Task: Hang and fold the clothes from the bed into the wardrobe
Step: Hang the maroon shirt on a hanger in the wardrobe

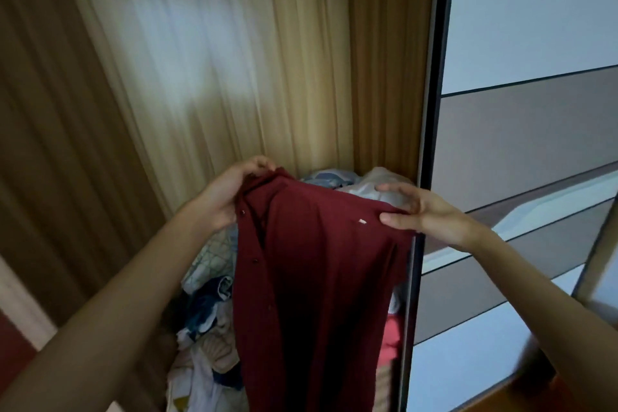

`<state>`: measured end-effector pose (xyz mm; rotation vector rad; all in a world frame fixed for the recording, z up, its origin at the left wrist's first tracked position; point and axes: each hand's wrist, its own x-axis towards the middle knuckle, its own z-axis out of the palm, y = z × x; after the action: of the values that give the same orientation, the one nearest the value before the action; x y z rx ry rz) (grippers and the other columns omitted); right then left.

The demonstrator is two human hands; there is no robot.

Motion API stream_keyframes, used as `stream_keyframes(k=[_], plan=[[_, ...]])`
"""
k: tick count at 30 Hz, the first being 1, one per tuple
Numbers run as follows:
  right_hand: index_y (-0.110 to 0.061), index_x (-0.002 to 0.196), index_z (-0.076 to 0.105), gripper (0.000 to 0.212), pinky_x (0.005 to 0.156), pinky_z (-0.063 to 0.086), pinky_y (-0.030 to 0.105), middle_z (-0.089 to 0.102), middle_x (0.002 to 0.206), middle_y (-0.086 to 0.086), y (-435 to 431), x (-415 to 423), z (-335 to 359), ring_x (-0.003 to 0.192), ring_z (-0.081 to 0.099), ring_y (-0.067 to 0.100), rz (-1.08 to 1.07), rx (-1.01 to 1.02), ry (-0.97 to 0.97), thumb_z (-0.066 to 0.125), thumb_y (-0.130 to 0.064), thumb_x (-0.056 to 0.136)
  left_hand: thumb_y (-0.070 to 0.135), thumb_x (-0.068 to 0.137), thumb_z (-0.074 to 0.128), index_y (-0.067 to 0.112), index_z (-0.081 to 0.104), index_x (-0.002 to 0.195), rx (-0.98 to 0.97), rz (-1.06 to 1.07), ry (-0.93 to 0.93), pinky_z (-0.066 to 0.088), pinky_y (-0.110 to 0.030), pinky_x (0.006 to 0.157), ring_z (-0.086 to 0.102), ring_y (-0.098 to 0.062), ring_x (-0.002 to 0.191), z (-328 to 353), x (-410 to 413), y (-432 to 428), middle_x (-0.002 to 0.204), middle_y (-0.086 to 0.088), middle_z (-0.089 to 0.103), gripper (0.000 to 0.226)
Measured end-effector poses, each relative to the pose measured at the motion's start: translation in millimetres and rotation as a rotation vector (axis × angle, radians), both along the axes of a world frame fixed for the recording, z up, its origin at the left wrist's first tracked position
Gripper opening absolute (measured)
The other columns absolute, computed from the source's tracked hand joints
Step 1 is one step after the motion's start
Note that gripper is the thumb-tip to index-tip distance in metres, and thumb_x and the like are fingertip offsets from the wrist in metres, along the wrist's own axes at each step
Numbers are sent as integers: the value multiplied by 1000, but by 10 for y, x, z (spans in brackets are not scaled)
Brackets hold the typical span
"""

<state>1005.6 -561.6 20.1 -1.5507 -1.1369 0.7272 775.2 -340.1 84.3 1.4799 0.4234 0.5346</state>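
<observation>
Holding a maroon shirt (317, 264) spread before the open wardrobe (200, 77), the person was judged to be at the hang-or-fold step for this one garment. The left grip (227, 194) was curled round the collar end of the top edge. The right grip (431, 214) pinched the opposite shoulder between thumb and fingers, with one finger stretched out above the cloth. The shirt hung free between the two, its buttons toward the left and its lower part running out of view. Behind it a loose pile (207, 328) of other clothes lay low inside the wardrobe, and the sliding door (518, 127) stood just to the right. No hanger could be made out with certainty. The next move probably called either for bringing the shoulders together to fold, or for freeing one grip to fetch a hanger while the other bore the whole shirt clear of the pile.
</observation>
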Motion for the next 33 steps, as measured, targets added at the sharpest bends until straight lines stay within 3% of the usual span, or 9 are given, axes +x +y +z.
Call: stream_keyframes(k=[4,6,9,12,16,23,27,30,33], plan=[[-29,127,54,51,85,56,22,74,92,12,173,152,93,86,72,15,-102,153,-148,78,-22,83,21,83,54,15,71,66,-29,13,-8,56,-18,63,67,-15,67,168,-100,38,73,-4,70,26],[-24,111,61,33,95,51,28,73,90,-3,319,190,114,91,69,7,-133,269,-325,78,-18,83,32,72,72,16,78,83,64,-1,21,59,-20,70,73,-15,82,236,-136,49,94,-4,76,20],[-18,92,74,9,99,48,29,72,97,-9,501,213,105,100,66,7,-38,389,-542,77,-14,85,18,49,89,23,78,99,298,20,155,56,-20,71,73,-14,93,285,-192,157,109,-1,75,51],[-19,104,77,22,93,43,11,73,104,-10,601,152,118,102,66,4,76,419,-580,77,-27,83,1,69,76,21,74,88,274,180,90,55,-18,61,71,-11,75,375,-234,240,92,0,73,28],[-23,90,77,33,81,52,25,70,88,-13,888,160,138,85,65,4,26,328,-721,78,-51,72,1,92,43,16,68,92,173,278,26,57,-17,66,69,-11,72,497,-234,329,81,2,73,30],[-9,68,67,28,75,50,35,65,78,-2,1417,515,407,79,63,15,-61,52,-929,85,-30,71,-3,96,34,9,72,80,284,372,166,53,-13,56,68,-7,62,533,-438,594,76,1,74,43],[-12,72,69,18,69,42,24,59,78,-10,1585,490,726,76,60,12,-165,265,-824,86,-18,73,-2,95,41,9,81,84,403,386,405,57,-20,82,73,-19,94,451,-537,810,97,-8,78,43],[-14,76,74,17,73,49,24,72,76,-1,1704,381,1021,74,66,10,-121,347,-652,84,-27,76,24,81,58,13,79,70,374,419,399,51,-30,86,69,-27,93,472,-574,990,90,-9,76,27],[-12,85,75,20,83,53,34,74,84,1,1917,356,1275,85,69,15,-80,310,-766,78,-31,82,47,66,83,20,79,75,523,289,519,49,-25,79,72,-16,83,541,-623,1196,84,1,76,29]])
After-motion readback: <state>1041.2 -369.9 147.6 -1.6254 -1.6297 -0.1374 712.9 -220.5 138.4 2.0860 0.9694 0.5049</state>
